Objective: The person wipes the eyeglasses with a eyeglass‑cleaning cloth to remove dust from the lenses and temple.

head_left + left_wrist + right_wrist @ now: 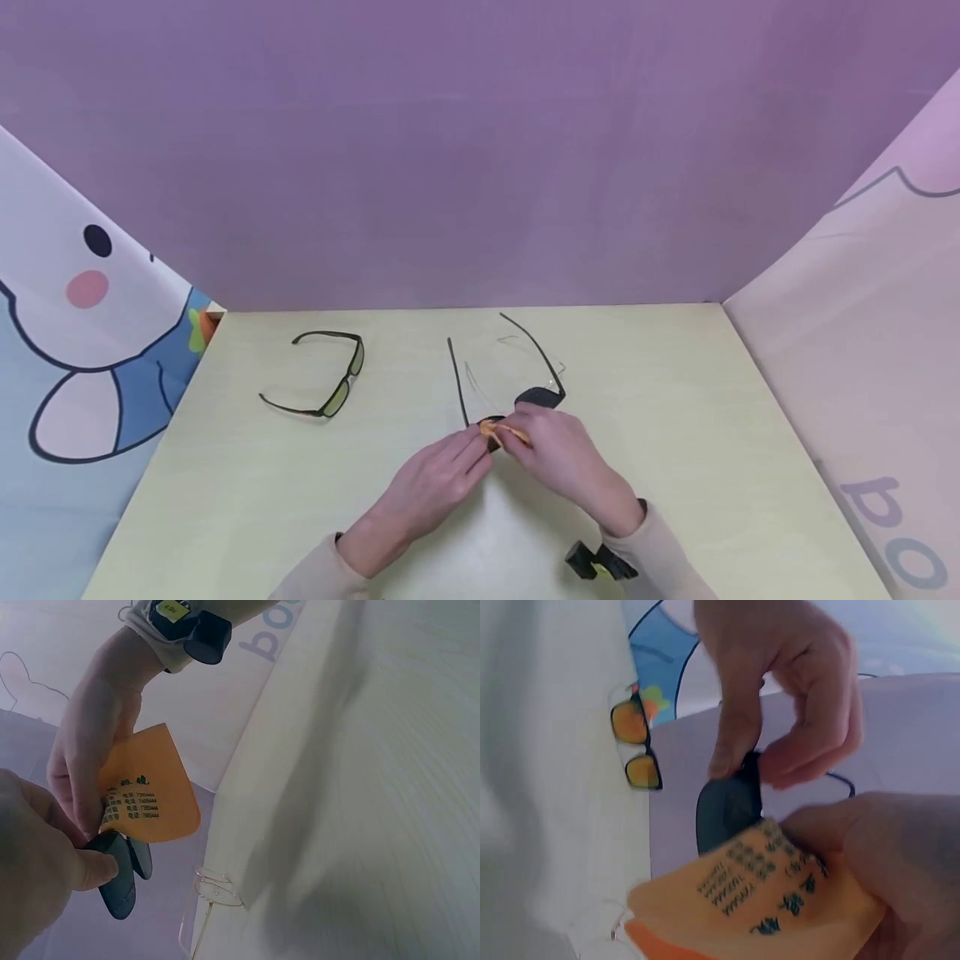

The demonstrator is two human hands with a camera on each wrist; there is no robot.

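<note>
A pair of dark sunglasses (542, 398) is held above the table with its temples stretched away from me. My left hand (438, 482) pinches it by one lens edge, thumb on the dark lens (724, 810) in the right wrist view. An orange cleaning cloth (154, 787) printed with dark characters is gripped in my right hand (562, 454). The cloth's folded edge meets the sunglasses near the middle of the frame, between both hands. Fingers and cloth hide much of the near lens and bridge.
Thin wire-rimmed glasses (217, 891) lie on the table behind the sunglasses. To the left are black-framed glasses (336, 398) with yellowish lenses, temples unfolded. A purple panel (450, 167) rises along the table's back edge, with printed panels on both sides.
</note>
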